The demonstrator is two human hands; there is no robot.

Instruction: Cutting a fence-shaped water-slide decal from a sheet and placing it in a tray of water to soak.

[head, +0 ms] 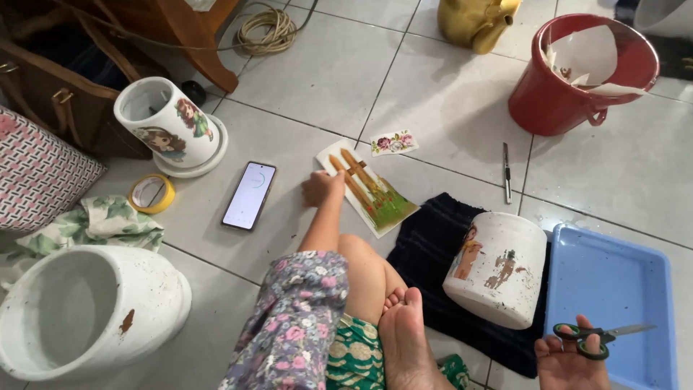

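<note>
My left hand (pixel 323 186) reaches forward over my knee and rests on the near left edge of a printed picture sheet (pixel 369 189) with a fence and grass, lying on the tiled floor. Low at the right, my right hand (pixel 570 360) holds a pair of green-handled scissors (pixel 599 336), blades pointing right over a blue tray (pixel 613 289). A white pot (pixel 498 269) with small pasted figures lies tilted on a dark towel (pixel 429 249) between my hands. A small flower cut-out (pixel 394 142) lies beyond the sheet.
A phone (pixel 250 195) and a roll of yellow tape (pixel 151 193) lie left of the sheet. A decorated white pot (pixel 167 123) stands on a saucer, a large white pot (pixel 86 310) lies near left. A red bucket (pixel 577 72), a pen (pixel 507 172), a coiled cord (pixel 268 30).
</note>
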